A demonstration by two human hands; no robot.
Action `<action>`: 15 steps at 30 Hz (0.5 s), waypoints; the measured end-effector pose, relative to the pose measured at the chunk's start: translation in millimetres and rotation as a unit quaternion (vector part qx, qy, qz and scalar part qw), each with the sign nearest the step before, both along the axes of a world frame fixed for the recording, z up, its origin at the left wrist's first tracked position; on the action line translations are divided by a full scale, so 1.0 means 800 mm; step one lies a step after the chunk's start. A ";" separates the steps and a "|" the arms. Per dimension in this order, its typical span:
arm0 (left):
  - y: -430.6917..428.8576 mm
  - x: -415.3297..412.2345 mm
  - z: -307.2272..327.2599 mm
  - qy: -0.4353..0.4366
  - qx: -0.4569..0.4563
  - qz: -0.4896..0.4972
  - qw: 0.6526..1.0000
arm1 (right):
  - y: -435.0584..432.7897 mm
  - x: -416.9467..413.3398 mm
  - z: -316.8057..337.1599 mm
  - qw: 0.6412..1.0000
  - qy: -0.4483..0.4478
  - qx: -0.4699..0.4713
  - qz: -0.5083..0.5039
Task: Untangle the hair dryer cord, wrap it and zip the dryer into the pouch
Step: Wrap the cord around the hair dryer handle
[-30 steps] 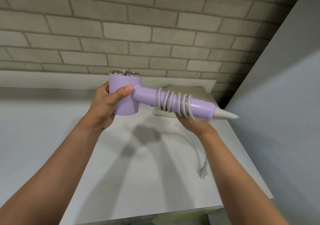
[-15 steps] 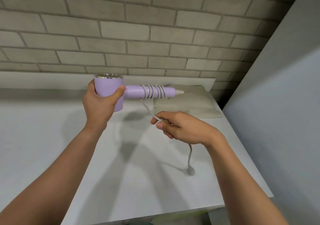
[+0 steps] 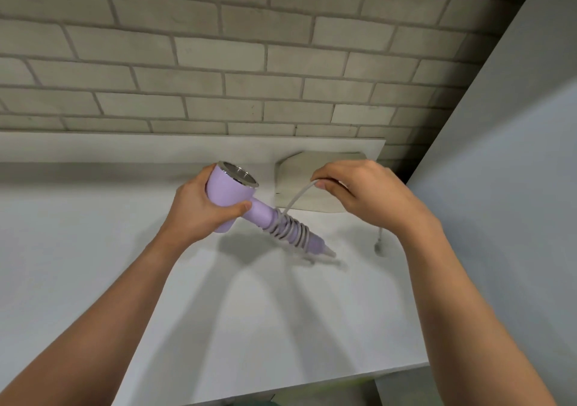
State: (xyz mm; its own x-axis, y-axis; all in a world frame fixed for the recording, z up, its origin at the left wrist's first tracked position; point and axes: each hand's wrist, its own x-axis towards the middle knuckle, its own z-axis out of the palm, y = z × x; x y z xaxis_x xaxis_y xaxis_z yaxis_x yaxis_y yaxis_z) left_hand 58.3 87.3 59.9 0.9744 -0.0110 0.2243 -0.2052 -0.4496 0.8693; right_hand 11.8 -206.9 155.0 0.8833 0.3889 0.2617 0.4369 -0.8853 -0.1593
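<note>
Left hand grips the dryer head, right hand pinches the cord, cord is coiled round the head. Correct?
Not quite. The head view shows the cord coiled round the handle, not the dryer head. The rest holds: the left hand grips the dryer head and the right hand pinches the cord.

No readable text, labels, brands or numbers anywhere in view. The lilac hair dryer (image 3: pixel 228 201), its cord (image 3: pixel 297 195) and the beige pouch (image 3: pixel 298 168) all show plain surfaces with no legible print. Same for the brick wall (image 3: pixel 249 62) and the white counter (image 3: pixel 265 327): no markings or signs.
</note>
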 end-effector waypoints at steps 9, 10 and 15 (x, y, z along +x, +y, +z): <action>0.013 -0.012 0.024 0.076 -0.095 -0.186 0.975 | -0.020 0.027 -0.028 0.990 -0.016 0.142 0.014; 0.013 -0.013 0.024 0.078 -0.108 -0.192 0.972 | -0.018 0.029 -0.031 0.988 -0.012 0.156 0.012; 0.010 -0.016 0.033 0.082 -0.185 -0.205 0.958 | -0.009 0.032 -0.052 0.974 -0.019 0.225 0.026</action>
State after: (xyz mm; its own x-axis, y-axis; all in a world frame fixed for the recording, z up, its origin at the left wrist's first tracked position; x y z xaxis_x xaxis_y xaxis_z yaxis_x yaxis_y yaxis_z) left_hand 45.6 95.1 86.3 0.9278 -0.3494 0.1305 -0.1447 -0.0148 0.9894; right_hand 37.0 -214.2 113.0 0.8523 0.2711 0.4473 0.4918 -0.7064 -0.5090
